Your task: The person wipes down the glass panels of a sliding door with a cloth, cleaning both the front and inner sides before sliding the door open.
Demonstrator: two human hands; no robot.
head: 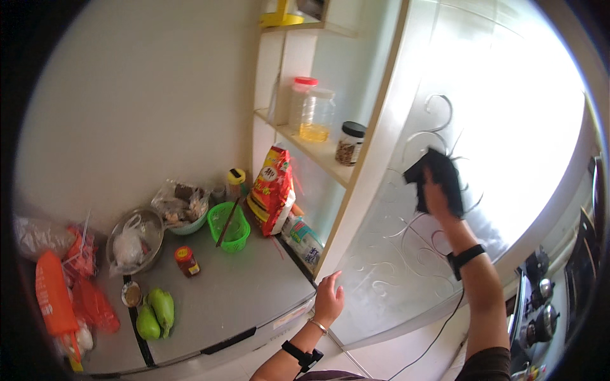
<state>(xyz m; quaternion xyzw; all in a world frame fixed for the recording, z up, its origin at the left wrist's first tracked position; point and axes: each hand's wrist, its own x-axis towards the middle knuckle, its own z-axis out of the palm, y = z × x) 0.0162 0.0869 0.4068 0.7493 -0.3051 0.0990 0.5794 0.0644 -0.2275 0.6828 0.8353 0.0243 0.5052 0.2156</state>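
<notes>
My right hand (436, 195) presses a black cloth (455, 183) against a frosted glass door panel (367, 295) with curling etched patterns. Bright light comes through the panel's upper part. Below and to the left, my left hand (329, 300) is raised with nothing in it, thumb and fingers apart. It is nearest to the foot of the pale shelf frame (355, 205) and the front corner of a grey-topped chest freezer (214, 305). Whether its fingertips touch the frame I cannot tell.
On the grey top are green vegetables (161, 309), a red-lidded jar (187, 261), a green plastic basket (228, 238), a metal bowl (155, 255) and a red food bag (271, 190). Plastic jars (317, 116) stand on the shelf. A stove (543, 305) is at right; a cable (441, 324) hangs below my right wrist.
</notes>
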